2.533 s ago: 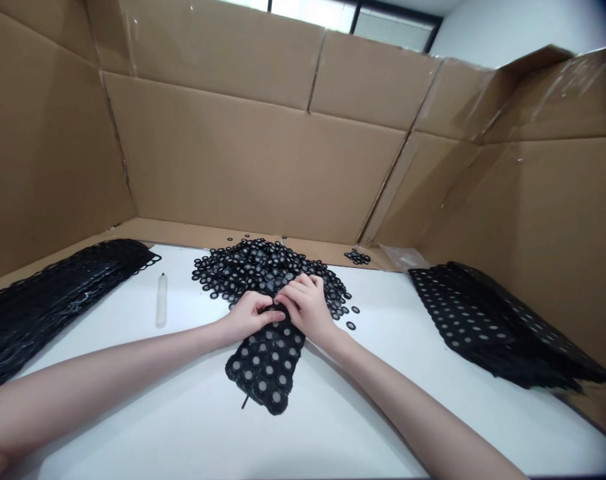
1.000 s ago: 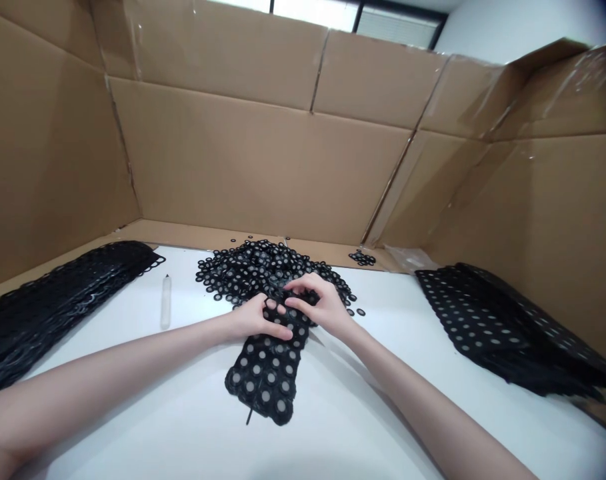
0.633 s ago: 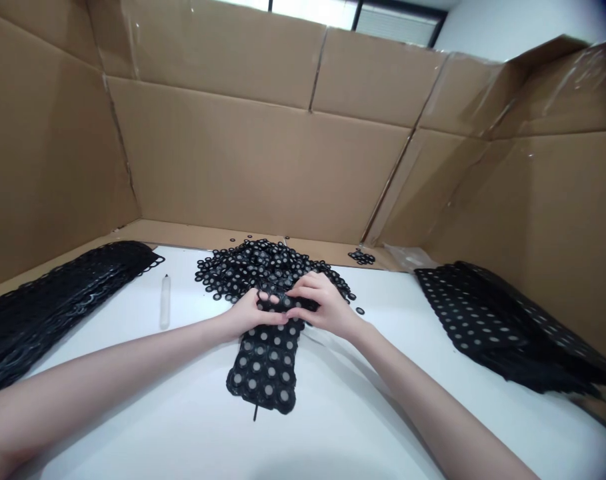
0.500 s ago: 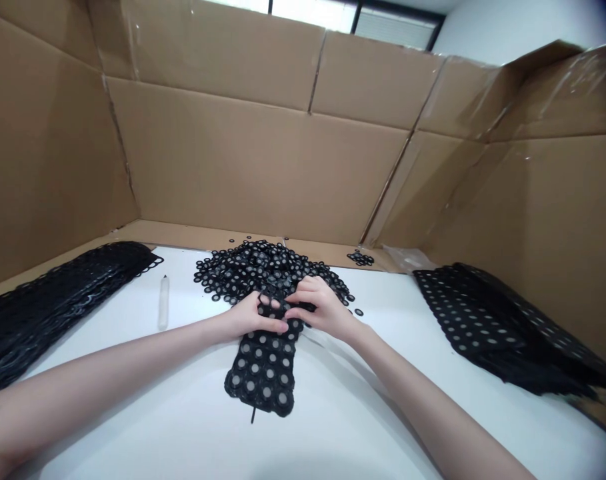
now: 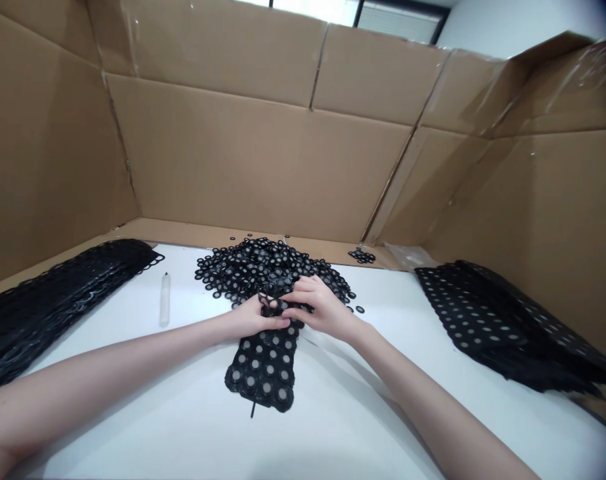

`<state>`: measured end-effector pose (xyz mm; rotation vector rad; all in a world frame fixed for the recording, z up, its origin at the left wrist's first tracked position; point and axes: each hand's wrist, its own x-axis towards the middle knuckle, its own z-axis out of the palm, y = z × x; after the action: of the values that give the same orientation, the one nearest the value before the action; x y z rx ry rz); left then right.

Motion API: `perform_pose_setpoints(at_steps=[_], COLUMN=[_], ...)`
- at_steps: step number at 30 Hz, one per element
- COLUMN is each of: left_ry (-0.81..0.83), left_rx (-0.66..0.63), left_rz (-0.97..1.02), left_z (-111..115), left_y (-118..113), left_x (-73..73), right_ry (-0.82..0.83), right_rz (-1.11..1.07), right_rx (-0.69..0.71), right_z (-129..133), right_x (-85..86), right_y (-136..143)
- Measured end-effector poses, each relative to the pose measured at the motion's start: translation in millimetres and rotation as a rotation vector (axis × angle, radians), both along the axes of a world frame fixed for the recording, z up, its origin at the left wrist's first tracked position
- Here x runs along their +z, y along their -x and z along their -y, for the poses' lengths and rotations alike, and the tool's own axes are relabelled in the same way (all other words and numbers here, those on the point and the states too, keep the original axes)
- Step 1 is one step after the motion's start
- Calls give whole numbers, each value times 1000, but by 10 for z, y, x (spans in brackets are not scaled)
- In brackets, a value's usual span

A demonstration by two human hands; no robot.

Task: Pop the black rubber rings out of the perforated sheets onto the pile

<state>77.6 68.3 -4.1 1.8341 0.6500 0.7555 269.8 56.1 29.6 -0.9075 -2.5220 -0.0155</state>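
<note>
A black strip (image 5: 265,367) with rows of grey dots lies on the white table, its near end towards me and a thin black tail sticking out below. My left hand (image 5: 255,317) grips the strip's upper part from the left, thumb across it. Against the same part, from the right, my right hand (image 5: 320,310) has its thumb and fingers pinched close together; whatever small piece is between them is hidden. Just behind both hands rises a heap of small black rings with pale centres (image 5: 253,263).
On the left lies a stack of black perforated sheets (image 5: 67,300), with a whitish pen-like tool (image 5: 165,300) beside it. Dotted black sheets (image 5: 487,320) are piled at the right. A small ring cluster (image 5: 361,256) sits near the cardboard wall (image 5: 257,160).
Both hands have stayed at the strip's upper part, with small finger shifts; my left thumb has moved slightly right. The view has shifted a little.
</note>
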Motion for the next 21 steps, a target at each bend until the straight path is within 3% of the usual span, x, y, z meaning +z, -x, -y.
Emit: perform_pose_setpoints(at_steps=[10, 21], left_ry=[-61, 9], left_rx=[-4, 4], left_rz=[-81, -25], left_z=[-14, 12], left_y=[23, 20], left_x=[-13, 0], right_ry=[34, 19], right_rz=[12, -132], right_rx=[55, -65], right_z=[56, 38], right_x=[28, -103], right_y=[29, 124])
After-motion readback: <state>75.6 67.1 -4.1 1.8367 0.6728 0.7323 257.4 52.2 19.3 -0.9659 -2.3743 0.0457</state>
